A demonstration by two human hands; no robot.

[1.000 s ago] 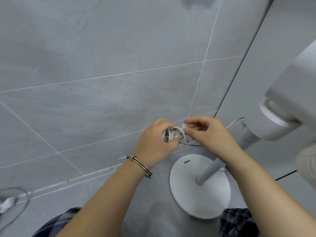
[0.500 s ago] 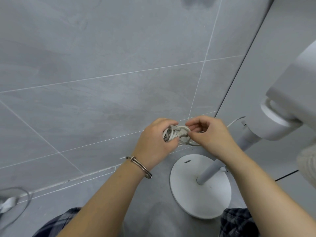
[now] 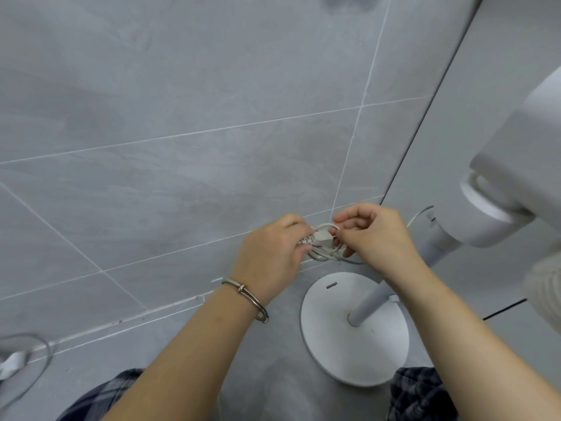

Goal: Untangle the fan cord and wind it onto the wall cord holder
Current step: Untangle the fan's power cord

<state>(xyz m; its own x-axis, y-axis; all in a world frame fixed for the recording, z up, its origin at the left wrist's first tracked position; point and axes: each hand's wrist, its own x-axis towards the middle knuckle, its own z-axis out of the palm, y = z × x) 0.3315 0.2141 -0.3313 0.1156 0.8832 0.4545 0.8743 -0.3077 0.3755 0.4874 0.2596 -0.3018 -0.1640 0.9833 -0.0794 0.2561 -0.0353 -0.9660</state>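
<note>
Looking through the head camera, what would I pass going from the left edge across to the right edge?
White object with a wire loop → left hand → tangled fan cord → right hand → fan head

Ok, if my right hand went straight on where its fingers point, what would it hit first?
The tangled cord, which your right hand is pinching; just past it, probably your left hand, gripping the same bundle.

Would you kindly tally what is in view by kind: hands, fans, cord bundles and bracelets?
Hands: 2, the left hand and the right hand
Fans: 1, the white fan
Cord bundles: 1, the cord bundle gripped between both hands
Bracelets: 1, the bracelet on the left wrist
Total: 5
</note>
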